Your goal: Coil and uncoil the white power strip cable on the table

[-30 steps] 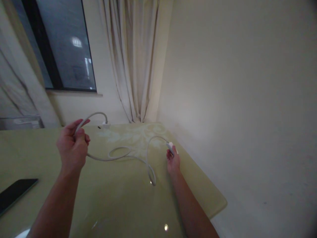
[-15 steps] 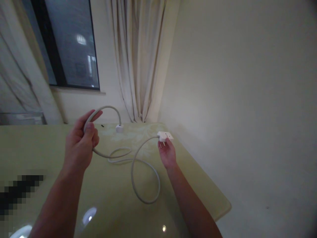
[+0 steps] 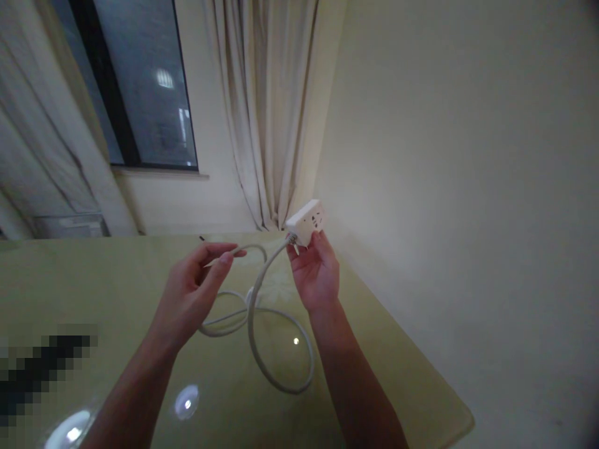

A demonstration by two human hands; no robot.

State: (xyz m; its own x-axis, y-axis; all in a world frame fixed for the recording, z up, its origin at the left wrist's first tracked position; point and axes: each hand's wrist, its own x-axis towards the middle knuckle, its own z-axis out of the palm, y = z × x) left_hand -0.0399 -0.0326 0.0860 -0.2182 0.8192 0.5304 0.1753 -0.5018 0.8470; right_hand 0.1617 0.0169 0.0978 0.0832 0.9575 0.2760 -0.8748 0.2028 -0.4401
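In the head view my right hand (image 3: pixel 316 274) grips a white power strip (image 3: pixel 305 221) from below, lifted above the table and tilted so its socket holes face right. A pale grey cable (image 3: pixel 281 386) runs from its left end and hangs in a wide loop towards me. My left hand (image 3: pixel 194 293) pinches another stretch of this cable between thumb and fingers, left of the strip. Partly hidden behind the cable is the white plug (image 3: pixel 249 295), low over or on the table; I cannot tell which.
The glossy pale green table (image 3: pixel 384 380) ends at a wall (image 3: pixel 468 218) on the right. Beige curtains (image 3: pixel 285 112) and a dark-framed window (image 3: pixel 145 87) stand behind it. A small dark object (image 3: pixel 201 238) lies near the far edge. A blurred dark shape (image 3: pixel 42 374) is at left.
My right hand has raised the power strip and turned it. My left hand has moved right and lower with the cable, and the plug has come nearer to me.
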